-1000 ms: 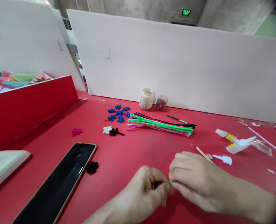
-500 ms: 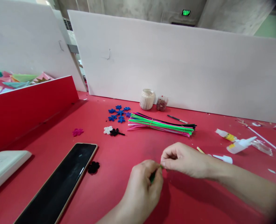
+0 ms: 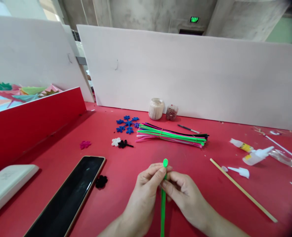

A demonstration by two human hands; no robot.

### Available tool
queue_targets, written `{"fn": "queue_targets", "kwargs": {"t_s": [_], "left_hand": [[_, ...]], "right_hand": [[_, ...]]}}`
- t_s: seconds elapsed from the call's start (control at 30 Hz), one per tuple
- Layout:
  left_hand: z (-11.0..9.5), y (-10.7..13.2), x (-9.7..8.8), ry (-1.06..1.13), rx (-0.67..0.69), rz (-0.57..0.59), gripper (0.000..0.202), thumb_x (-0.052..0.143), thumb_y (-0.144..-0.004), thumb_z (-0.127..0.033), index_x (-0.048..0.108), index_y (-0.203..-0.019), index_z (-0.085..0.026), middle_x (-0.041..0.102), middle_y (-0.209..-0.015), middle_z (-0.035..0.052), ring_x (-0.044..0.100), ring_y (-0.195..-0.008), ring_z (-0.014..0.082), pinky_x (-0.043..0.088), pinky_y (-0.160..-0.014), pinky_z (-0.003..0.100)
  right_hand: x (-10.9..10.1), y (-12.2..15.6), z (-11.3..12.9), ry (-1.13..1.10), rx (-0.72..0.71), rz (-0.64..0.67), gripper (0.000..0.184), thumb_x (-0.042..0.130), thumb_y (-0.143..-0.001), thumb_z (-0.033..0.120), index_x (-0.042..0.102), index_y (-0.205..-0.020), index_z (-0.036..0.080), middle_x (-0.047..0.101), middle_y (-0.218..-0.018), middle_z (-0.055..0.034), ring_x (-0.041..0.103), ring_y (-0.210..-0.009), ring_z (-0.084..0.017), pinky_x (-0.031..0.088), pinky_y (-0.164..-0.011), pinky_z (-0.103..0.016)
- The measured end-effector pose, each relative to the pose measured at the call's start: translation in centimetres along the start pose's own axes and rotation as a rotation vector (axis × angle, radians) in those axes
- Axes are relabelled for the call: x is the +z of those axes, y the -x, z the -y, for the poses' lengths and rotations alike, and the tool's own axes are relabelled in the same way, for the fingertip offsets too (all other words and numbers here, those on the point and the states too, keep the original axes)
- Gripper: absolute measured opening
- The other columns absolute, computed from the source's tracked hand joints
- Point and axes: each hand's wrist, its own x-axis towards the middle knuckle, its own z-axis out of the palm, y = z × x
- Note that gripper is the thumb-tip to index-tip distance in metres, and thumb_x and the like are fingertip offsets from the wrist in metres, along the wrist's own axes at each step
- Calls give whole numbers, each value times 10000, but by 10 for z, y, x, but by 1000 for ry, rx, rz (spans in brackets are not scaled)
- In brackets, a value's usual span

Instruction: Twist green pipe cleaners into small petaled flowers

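Observation:
Between my two hands is a bright green pipe cleaner [image 3: 163, 207], with a small rounded loop at its top and a straight length running down toward me. My left hand [image 3: 146, 191] pinches it just below the loop with thumb and fingertips. My right hand [image 3: 185, 194] grips it slightly lower, its thumb and fingers against the stem. Beyond my hands lies a bundle of pipe cleaners [image 3: 170, 134] in green, pink, black and other colours, held by a band. A black fuzzy flower [image 3: 101, 181] rests left of my left hand.
A phone [image 3: 69, 194] and a white box-like object [image 3: 10, 184] lie at left. Blue [image 3: 128, 123], pink and white fuzzy flowers sit farther back. Two jars [image 3: 156, 109] stand by the white panel. At right are a wooden stick [image 3: 243, 190] and glue bottles [image 3: 258, 156].
My right hand has come in closer to my left, below the loop. The green pipe cleaner, mostly hidden before, now shows a loop and hanging length. The wooden stick is uncovered.

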Motion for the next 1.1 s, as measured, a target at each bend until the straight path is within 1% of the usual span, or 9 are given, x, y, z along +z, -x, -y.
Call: {"fn": "queue_targets", "kwargs": {"t_s": [0.1,0.2,0.37,0.47,0.6,0.67,0.73,0.9,1.1], "left_hand": [[1,0,-1,-61,27,-18,70,615,-712,-223,670,-723,-180,606,-677,-8,528,-703,112,403,-706,214],[2,-1,-3,-107,7,-12,124,596,-727,-256,669,-743,-158,580,-628,-4,493,-616,103,391,-616,214],[4,-3,-4,-237,-20,-16,170,571,-740,-279,635,-731,-122,524,-585,-9,435,-550,91,344,-532,210],[4,-6,-4,-389,15,0,196,537,-756,-281,587,-650,-124,469,-542,-27,410,-525,95,328,-519,218],[2,-7,-4,-604,131,-7,258,528,-755,-294,497,-546,-147,402,-528,-43,366,-519,96,298,-499,217],[0,-7,-4,-634,141,22,253,518,-765,-307,491,-569,-150,396,-545,-44,355,-534,95,297,-506,212],[-1,-7,-4,-606,106,60,239,511,-775,-308,495,-597,-149,408,-564,-41,358,-550,92,307,-524,207],[2,-10,-7,-412,-6,142,175,512,-784,-276,535,-677,-139,493,-623,-3,443,-596,105,363,-602,234],[2,-11,-7,-463,50,156,123,507,-778,-208,558,-693,-135,516,-622,8,467,-576,112,375,-564,243]], "right_hand": [[3,-4,-5,38,-10,-50,298,419,-843,365,465,-635,156,309,-570,49,309,-515,-86,298,-464,-205],[-3,-3,-8,59,-11,-48,320,400,-850,365,428,-603,164,303,-559,51,305,-502,-84,281,-452,-202],[-7,1,-11,168,-37,-22,318,338,-880,311,474,-636,157,415,-583,25,401,-549,-103,334,-504,-204],[-6,3,-15,353,-43,-68,297,339,-870,261,485,-632,161,446,-581,19,419,-542,-110,340,-513,-210],[-8,5,-19,636,-75,-181,239,399,-816,238,452,-592,177,434,-553,24,414,-499,-113,324,-491,-217],[-10,7,-18,635,-91,-184,236,391,-819,239,447,-597,182,422,-541,30,412,-486,-111,322,-477,-209],[-11,9,-16,575,-103,-173,239,375,-831,247,460,-617,183,419,-535,34,414,-478,-107,326,-469,-199],[-11,9,-16,460,-106,-239,240,392,-835,272,501,-642,177,479,-528,29,443,-467,-104,331,-458,-193],[-11,8,-22,413,-102,-232,211,414,-828,257,494,-649,182,497,-546,25,455,-483,-104,340,-469,-192]]}}
